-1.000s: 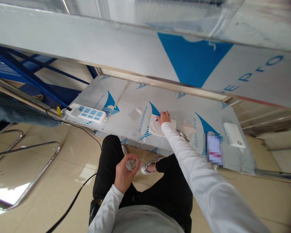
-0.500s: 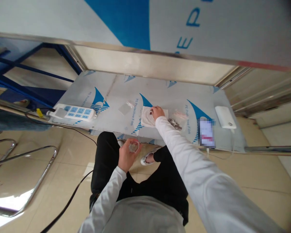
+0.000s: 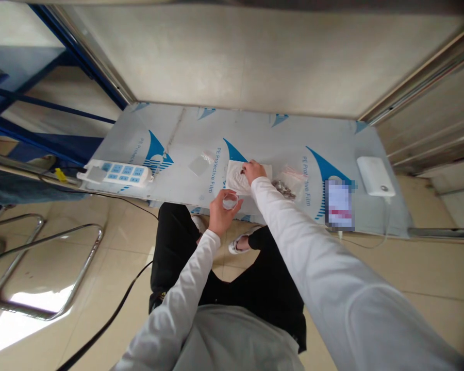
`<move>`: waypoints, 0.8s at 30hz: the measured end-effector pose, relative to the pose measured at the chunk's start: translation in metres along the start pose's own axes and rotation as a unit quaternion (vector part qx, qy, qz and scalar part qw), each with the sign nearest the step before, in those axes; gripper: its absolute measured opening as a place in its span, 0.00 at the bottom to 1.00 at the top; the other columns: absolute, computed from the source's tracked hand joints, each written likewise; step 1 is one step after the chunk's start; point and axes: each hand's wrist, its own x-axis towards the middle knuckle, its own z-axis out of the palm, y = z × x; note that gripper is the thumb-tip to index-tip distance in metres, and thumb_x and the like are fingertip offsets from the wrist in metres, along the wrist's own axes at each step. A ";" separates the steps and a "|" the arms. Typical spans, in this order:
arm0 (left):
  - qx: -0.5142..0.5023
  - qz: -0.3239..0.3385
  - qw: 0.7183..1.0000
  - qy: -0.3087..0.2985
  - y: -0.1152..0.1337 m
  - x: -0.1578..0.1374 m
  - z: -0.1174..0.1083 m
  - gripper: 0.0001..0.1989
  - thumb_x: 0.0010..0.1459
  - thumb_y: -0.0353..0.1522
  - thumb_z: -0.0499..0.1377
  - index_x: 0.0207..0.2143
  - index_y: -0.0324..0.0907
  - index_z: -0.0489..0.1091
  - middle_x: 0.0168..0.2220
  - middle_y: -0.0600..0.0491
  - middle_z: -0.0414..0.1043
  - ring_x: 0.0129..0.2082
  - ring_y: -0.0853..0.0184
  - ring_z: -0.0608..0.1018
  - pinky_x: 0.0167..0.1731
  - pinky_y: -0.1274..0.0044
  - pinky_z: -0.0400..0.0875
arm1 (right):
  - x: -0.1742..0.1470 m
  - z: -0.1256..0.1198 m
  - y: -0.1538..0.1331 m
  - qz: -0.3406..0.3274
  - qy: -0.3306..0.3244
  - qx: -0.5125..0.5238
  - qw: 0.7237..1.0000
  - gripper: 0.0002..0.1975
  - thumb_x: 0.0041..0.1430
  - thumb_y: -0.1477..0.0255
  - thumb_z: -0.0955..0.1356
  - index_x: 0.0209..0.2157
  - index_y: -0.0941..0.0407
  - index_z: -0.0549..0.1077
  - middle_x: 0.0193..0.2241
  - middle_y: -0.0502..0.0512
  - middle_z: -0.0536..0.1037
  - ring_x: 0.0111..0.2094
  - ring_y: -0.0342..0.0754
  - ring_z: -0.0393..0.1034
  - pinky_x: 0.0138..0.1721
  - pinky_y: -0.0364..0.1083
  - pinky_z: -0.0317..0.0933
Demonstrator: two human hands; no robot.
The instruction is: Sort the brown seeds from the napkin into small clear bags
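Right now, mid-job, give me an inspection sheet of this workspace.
Surface: shelf covered in blue-printed film.
Things in hand: clear container; white sheet on the shelf.
Clutter: power strip, phone, white power bank, metal pieces.
Hands: left hand holds the container; right hand is over the sheet, anything between its fingers too small to tell.
Cables: black cable at floor level; white cord at the power bank.
Surroundings: metal chair frame, tiled floor.

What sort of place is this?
Probably a small workshop or makeshift workstation, though I can't be sure. The low work surface is printed "PE Protective Film", a power strip lies at its left end, and blue framing stands beyond.
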 end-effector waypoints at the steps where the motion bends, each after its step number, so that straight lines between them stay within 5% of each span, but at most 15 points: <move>1: -0.003 -0.002 1.000 0.000 0.000 -0.001 0.002 0.12 0.50 0.34 0.63 0.36 0.42 0.66 0.29 0.54 0.75 0.30 0.68 0.78 0.36 0.76 0.70 | 0.001 -0.001 0.000 -0.001 0.001 -0.001 1.000 0.14 0.63 0.74 0.60 0.43 0.57 0.75 0.44 0.64 0.74 0.44 0.52 0.69 0.44 0.47 0.60; 15: -0.041 0.010 0.999 -0.024 -0.003 -0.001 0.012 0.13 0.49 0.34 0.64 0.37 0.43 0.65 0.31 0.54 0.74 0.31 0.68 0.76 0.37 0.75 0.69 | -0.011 -0.020 -0.017 0.036 0.070 -0.003 0.997 0.09 0.58 0.76 0.65 0.38 0.58 0.77 0.37 0.64 0.79 0.45 0.56 0.68 0.46 0.52 0.58; 18: -0.054 0.024 0.998 -0.032 -0.002 0.000 0.012 0.11 0.49 0.33 0.63 0.35 0.43 0.65 0.31 0.55 0.73 0.31 0.69 0.76 0.37 0.76 0.68 | -0.048 -0.046 -0.024 0.023 0.155 0.093 0.983 0.09 0.58 0.73 0.66 0.38 0.55 0.77 0.35 0.57 0.80 0.38 0.51 0.71 0.42 0.48 0.62; 20: -0.061 0.031 0.997 -0.041 0.001 0.002 0.014 0.12 0.49 0.32 0.63 0.35 0.42 0.65 0.31 0.55 0.73 0.31 0.69 0.76 0.36 0.76 0.68 | -0.087 -0.063 -0.029 -0.010 0.230 0.206 0.951 0.07 0.56 0.70 0.68 0.35 0.54 0.77 0.32 0.53 0.80 0.31 0.47 0.70 0.38 0.46 0.63; 24: -0.078 0.049 0.994 -0.060 0.009 0.005 0.017 0.12 0.47 0.30 0.62 0.35 0.42 0.64 0.32 0.55 0.72 0.33 0.68 0.75 0.36 0.77 0.67 | -0.150 -0.075 -0.037 -0.064 0.206 0.246 0.945 0.04 0.53 0.73 0.70 0.32 0.53 0.77 0.28 0.50 0.79 0.27 0.45 0.69 0.34 0.44 0.64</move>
